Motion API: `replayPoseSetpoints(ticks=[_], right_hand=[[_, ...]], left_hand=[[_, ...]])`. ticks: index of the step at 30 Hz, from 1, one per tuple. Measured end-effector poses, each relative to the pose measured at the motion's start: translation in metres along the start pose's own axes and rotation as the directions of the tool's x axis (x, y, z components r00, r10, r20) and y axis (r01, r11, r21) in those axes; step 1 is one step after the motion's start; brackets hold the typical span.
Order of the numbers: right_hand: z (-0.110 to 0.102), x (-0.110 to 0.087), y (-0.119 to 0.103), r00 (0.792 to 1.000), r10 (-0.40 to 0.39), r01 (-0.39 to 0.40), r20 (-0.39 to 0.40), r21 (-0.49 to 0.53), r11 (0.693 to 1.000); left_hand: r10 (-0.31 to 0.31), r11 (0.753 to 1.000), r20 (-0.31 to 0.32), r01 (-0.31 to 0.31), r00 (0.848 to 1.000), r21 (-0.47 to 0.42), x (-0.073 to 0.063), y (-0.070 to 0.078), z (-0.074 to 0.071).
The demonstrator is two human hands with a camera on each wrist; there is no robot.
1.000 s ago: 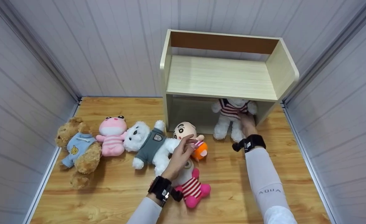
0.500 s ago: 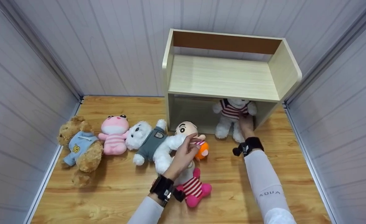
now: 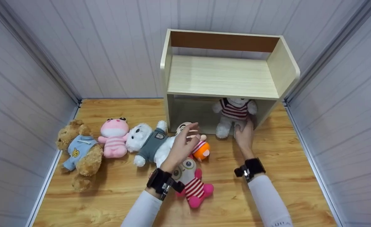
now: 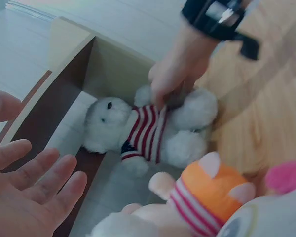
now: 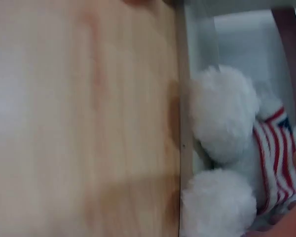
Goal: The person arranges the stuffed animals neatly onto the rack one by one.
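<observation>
A white teddy bear (image 3: pixel 234 112) in a red-striped shirt sits in the lower compartment of the wooden shelf (image 3: pixel 225 77), at its right side. My right hand (image 3: pixel 244 137) grips it low on the body by one leg, thumb and fingers on either side; the hand hides that leg in the head view. My left hand (image 3: pixel 182 146) hovers with loosely spread fingers over a black-browed doll (image 3: pixel 201 149) with an orange bottom, holding nothing. Below that hand lies a big-eyed plush toy (image 3: pixel 193 186) with pink feet and striped clothing.
Left of the shelf, a white bear (image 3: pixel 152 143) in a green shirt, a pink frog toy (image 3: pixel 114 138) and a brown bear (image 3: pixel 81 148) in a blue hoodie lie in a row on the wood floor (image 3: pixel 125 201). Panel walls (image 3: pixel 116 47) enclose the space.
My right hand has drawn back from the bear's shirt to its leg, which now sits further in. My left hand has lifted slightly, uncovering more of the big-eyed toy.
</observation>
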State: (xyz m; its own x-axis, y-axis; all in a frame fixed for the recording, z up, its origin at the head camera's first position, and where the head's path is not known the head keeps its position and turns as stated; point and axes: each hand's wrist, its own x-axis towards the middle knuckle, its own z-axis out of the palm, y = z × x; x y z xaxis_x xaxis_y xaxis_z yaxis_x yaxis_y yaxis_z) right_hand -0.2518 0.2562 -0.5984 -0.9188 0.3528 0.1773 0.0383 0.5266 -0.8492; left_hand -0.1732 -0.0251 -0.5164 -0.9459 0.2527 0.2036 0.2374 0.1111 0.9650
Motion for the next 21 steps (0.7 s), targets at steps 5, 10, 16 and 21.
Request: replayPoseSetpoints(ticks=[5,10,16,21], right_hand=[[0.008,-0.036,-0.005,0.985,-0.173,0.174,-0.019,0.039,0.984],[0.014,-0.064,-0.015,0.971,-0.238,0.235,0.031,0.063,0.97],[0.015,-0.078,-0.025,0.965,-0.246,0.239,0.087,0.085,0.967],[0.012,-0.08,-0.028,0.969,-0.22,0.207,0.115,0.115,0.972]], left_hand=[[0.037,0.997,-0.054,-0.034,0.998,0.062,0.004,-0.001,-0.011],[0.062,0.988,-0.111,-0.045,0.992,0.147,0.0,-0.004,-0.028],[0.001,0.987,-0.224,0.035,0.975,0.155,-0.01,-0.011,-0.062],[-0.059,0.984,-0.323,0.11,0.945,0.142,-0.023,-0.02,-0.091]])
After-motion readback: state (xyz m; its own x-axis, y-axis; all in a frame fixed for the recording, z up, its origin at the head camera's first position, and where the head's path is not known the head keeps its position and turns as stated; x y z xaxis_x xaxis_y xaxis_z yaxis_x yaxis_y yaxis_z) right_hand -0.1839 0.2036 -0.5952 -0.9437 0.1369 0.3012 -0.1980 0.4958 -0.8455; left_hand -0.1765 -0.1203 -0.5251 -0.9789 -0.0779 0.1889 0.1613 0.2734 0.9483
